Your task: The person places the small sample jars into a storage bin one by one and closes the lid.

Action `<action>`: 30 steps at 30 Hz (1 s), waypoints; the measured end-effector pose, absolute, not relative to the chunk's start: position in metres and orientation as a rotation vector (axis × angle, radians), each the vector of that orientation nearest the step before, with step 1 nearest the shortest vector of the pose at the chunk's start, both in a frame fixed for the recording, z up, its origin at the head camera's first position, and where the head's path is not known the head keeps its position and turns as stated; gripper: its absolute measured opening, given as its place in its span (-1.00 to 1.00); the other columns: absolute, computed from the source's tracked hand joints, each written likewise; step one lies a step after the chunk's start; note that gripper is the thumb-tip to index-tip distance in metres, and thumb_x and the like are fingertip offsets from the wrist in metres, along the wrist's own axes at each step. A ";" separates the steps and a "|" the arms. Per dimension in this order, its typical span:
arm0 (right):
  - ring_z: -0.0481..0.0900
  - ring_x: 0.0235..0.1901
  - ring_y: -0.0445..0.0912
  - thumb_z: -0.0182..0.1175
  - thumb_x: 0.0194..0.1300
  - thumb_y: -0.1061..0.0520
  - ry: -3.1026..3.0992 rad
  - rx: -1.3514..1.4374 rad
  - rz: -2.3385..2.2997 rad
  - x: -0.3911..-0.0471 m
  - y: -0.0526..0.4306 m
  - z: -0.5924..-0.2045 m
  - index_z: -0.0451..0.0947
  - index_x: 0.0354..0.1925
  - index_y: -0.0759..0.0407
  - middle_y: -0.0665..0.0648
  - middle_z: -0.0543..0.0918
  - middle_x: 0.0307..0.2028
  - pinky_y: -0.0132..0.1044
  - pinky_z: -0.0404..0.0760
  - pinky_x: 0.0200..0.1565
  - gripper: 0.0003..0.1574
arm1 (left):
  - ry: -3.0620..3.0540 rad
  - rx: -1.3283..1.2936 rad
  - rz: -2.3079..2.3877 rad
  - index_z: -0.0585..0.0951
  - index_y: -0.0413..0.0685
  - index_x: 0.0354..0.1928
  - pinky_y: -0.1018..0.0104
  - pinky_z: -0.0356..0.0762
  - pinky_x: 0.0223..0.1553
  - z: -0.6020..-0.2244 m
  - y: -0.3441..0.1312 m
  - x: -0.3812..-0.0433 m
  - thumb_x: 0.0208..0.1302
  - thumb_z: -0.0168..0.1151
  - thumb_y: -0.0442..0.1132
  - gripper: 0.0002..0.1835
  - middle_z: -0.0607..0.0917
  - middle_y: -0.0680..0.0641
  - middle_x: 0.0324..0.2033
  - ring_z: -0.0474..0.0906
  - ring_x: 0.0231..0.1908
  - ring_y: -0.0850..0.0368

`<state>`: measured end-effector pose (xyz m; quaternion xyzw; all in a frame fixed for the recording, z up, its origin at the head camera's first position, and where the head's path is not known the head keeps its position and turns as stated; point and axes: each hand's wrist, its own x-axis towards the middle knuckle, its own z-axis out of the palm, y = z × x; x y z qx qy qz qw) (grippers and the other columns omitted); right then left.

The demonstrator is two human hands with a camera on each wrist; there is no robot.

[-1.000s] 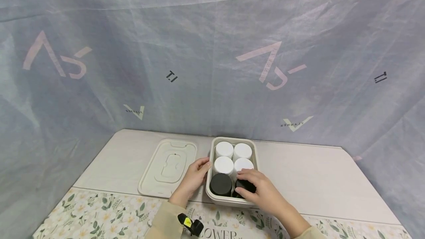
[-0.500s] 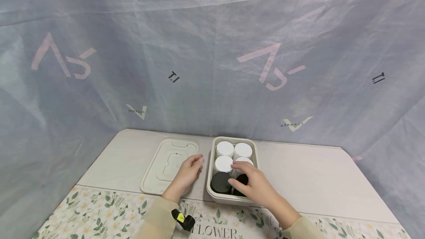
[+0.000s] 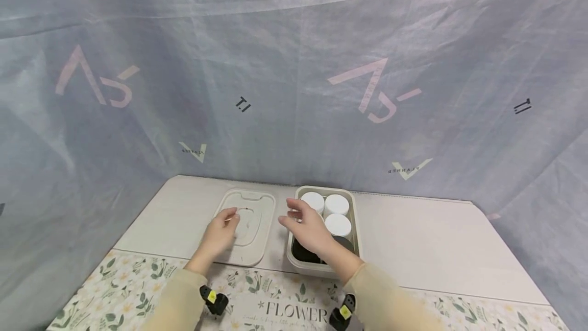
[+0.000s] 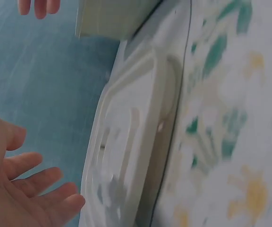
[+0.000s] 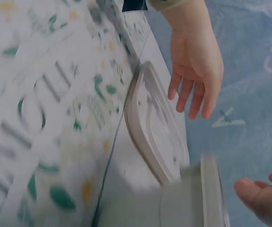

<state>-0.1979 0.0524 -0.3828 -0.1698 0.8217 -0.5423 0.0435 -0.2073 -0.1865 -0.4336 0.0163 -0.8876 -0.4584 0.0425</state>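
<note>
A cream storage box (image 3: 356,218) stands on the table, packed with white-lidded jars (image 3: 338,225) at the back and black-lidded jars (image 3: 303,253) in front. My right hand (image 3: 310,226) hovers over the box's left half with spread fingers, hiding part of its contents; it holds nothing. To the left lies the box's flat cream lid (image 3: 262,234). My left hand (image 3: 219,236) is above the lid's left side, fingers relaxed and nothing in them. The left wrist view shows that hand apart from the lid (image 4: 131,109).
A flowered mat (image 3: 271,295) with printed lettering covers the table's front strip. Pale table surface (image 3: 413,244) stretches to the right of the box. A grey-blue cloth (image 3: 294,91) hangs behind the table.
My left hand has left the box's side and moved left over the lid. My right hand has let go of the front-right black-lidded jar and shifted left and up.
</note>
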 end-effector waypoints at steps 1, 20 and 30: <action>0.40 0.24 0.13 0.12 0.32 -0.03 2.467 -0.479 -1.681 -0.200 0.045 -0.382 0.22 0.34 0.21 0.26 0.34 0.31 -0.01 0.51 0.15 -0.28 | -2.733 0.067 -1.367 0.29 -0.28 0.32 -0.10 0.43 0.16 -0.432 -0.193 -0.207 0.49 -0.18 -0.13 -0.51 0.42 -0.35 0.23 0.39 0.19 -0.28; -0.05 0.37 0.40 0.16 0.15 -0.02 2.025 0.031 -1.924 -0.181 -0.038 -0.419 -0.13 0.46 0.26 0.48 -0.03 0.40 0.35 0.00 0.31 0.08 | -2.983 0.235 -1.293 0.07 -0.49 0.36 -0.27 0.23 0.23 -0.429 -0.237 -0.203 0.47 -0.23 -0.08 -0.36 0.19 -0.55 0.28 0.15 0.28 -0.45; -0.03 0.35 0.43 0.15 0.14 -0.02 1.919 0.095 -1.957 -0.182 -0.036 -0.424 -0.14 0.45 0.27 0.49 -0.01 0.38 0.34 -0.03 0.32 0.08 | -2.922 0.326 -1.408 0.09 -0.56 0.32 -0.22 0.24 0.25 -0.431 -0.245 -0.207 0.46 -0.21 -0.15 -0.38 0.22 -0.56 0.26 0.18 0.26 -0.46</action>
